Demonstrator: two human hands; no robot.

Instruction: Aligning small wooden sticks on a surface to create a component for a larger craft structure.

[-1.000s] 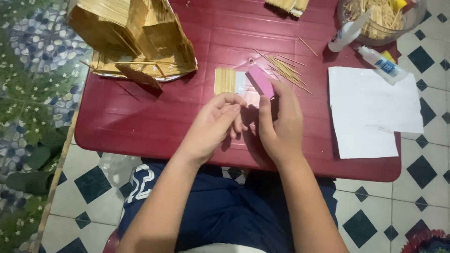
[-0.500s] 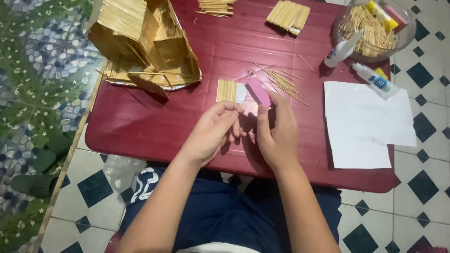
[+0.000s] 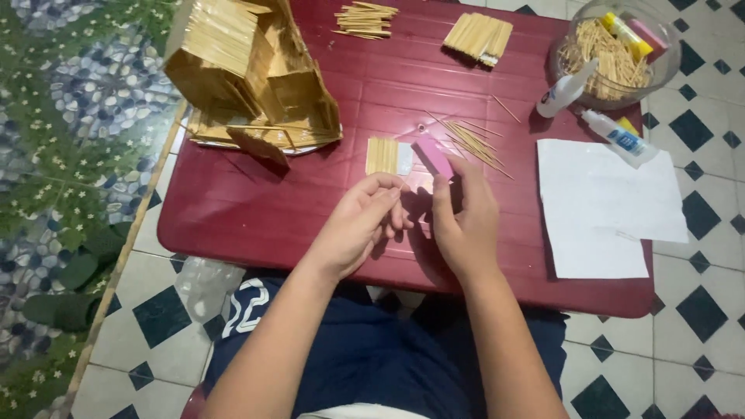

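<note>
Compared with a second earlier, the pink block (image 3: 434,157) is kept pinched upright in the right hand (image 3: 466,225) at table centre, while the left hand (image 3: 361,221), fingers curled and apparently empty, stays just beside it.

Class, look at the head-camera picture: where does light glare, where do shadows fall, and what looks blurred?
Head view: soft glare streaks the red table near its left edge; the left hand and right hand cast dark shadows on the table between and under them; the pink block in the right hand looks slightly soft; the white paper is bright, nearly washed out.
</note>
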